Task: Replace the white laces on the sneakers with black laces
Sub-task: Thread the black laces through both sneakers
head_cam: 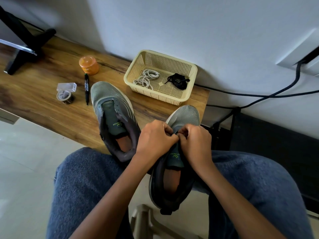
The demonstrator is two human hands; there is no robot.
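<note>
Behind both hands' fingers [170, 131] pinching the near sneaker [174, 163], a basket [136, 66] holds white laces [146, 78].

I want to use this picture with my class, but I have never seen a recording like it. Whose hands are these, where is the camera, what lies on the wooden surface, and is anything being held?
There is no machine here. A person wears a camera on the head, so the single view looks down past their jeans. The left hand and right hand have curled fingers meeting at the eyelet area of the right sneaker; what they pinch is hidden. The other sneaker lies unlaced on the wooden table. A cream basket holds coiled white laces and a bundle of black laces. Also there: an orange jar, a black marker and a tape roll.
</note>
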